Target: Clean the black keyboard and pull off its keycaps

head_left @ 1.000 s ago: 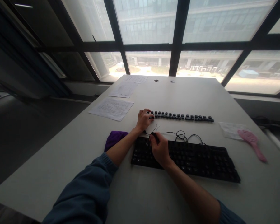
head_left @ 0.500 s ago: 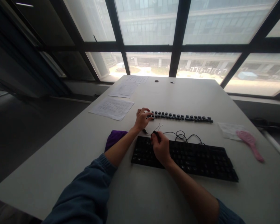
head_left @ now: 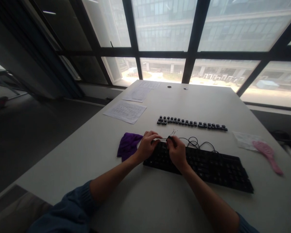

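A black keyboard (head_left: 212,166) lies in front of me, its cable (head_left: 193,141) looped behind it. My right hand (head_left: 177,152) is closed on a keycap puller (head_left: 169,138) over the keyboard's left part; its thin wire prongs (head_left: 174,132) stick up beyond the fingers. My left hand (head_left: 147,147) is at the keyboard's upper left corner, index finger and thumb stretched towards the puller with a gap between them. I see nothing in it. Behind the keyboard, loose black keycaps (head_left: 191,124) stand in rows on the white table.
A purple cloth (head_left: 128,144) lies left of the keyboard, partly behind my left hand. Printed sheets (head_left: 126,111) are at the table's left side. On the right are a pink hairbrush (head_left: 266,153) and a clear plastic bag (head_left: 244,139). Windows (head_left: 165,26) stand beyond the table.
My left hand has come back from the left end of the keycap rows to the keyboard's corner. My right hand still grips the puller over the keyboard. The view has shifted slightly left.
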Tool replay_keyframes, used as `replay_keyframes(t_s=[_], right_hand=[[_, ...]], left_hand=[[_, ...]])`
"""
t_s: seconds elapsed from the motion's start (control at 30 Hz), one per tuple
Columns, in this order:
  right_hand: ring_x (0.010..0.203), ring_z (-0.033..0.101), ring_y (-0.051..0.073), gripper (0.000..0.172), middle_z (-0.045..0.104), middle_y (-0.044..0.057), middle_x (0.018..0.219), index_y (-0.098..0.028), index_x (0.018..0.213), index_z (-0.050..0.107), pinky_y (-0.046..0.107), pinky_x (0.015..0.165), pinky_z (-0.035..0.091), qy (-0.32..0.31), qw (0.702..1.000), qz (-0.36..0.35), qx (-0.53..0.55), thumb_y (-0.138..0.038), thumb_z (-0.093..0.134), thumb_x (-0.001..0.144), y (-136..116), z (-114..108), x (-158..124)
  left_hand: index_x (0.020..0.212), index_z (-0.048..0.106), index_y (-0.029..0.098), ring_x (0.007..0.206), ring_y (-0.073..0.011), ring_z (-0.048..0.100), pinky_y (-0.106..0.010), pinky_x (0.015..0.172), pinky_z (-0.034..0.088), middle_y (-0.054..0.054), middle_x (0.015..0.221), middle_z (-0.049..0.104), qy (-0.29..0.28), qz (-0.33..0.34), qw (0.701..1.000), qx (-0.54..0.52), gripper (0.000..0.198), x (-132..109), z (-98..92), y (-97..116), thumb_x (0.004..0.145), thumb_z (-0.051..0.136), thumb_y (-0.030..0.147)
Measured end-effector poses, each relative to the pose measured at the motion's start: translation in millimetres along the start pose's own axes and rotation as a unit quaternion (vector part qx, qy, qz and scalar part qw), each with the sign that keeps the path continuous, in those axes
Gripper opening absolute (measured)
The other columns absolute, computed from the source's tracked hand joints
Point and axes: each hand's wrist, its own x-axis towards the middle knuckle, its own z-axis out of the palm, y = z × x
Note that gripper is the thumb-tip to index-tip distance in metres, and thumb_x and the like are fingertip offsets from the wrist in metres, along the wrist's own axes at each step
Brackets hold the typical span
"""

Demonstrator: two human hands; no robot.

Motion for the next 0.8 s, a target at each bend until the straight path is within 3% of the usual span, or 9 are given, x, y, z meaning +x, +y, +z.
replay_keyframes(t_s=[0.2,0.43,0.8], right_hand=[[0.058,0.050,0.015,0.026,0.058,-0.001,0.064,-0.019,0.076,0.061,0.026,0.057,0.037,-0.050,0.997,-0.020,-0.058,-0.035,0.054,0.095,6.2,0.8,-1.3],[0.058,0.048,0.015,0.027,0.057,-0.002,0.062,-0.020,0.070,0.056,0.026,0.057,0.034,-0.072,0.993,-0.020,-0.089,-0.032,0.054,0.094,5.6,2.5,0.1],[0.064,0.051,0.016,0.023,0.059,0.000,0.069,-0.021,0.073,0.055,0.028,0.063,0.037,-0.110,0.986,-0.066,-0.110,-0.027,0.052,0.096,3.3,1.4,-5.1]], left_hand=[[0.102,0.076,0.025,0.099,-0.0240,0.060,-0.041,0.091,0.051,-0.006,0.099,0.070,-0.042,-0.003,0.999,-0.027,0.015,-25.6,2.7,-6.1,0.088,0.070,0.026],[0.103,0.077,0.027,0.100,-0.0253,0.060,-0.042,0.091,0.052,-0.006,0.100,0.070,-0.071,-0.003,0.997,-0.033,0.028,-28.1,6.3,-15.6,0.076,0.084,0.030],[0.100,0.077,0.027,0.098,-0.0241,0.060,-0.040,0.090,0.050,-0.004,0.099,0.071,-0.075,-0.001,0.996,-0.038,0.025,-28.7,8.0,-16.1,0.076,0.083,0.028]])
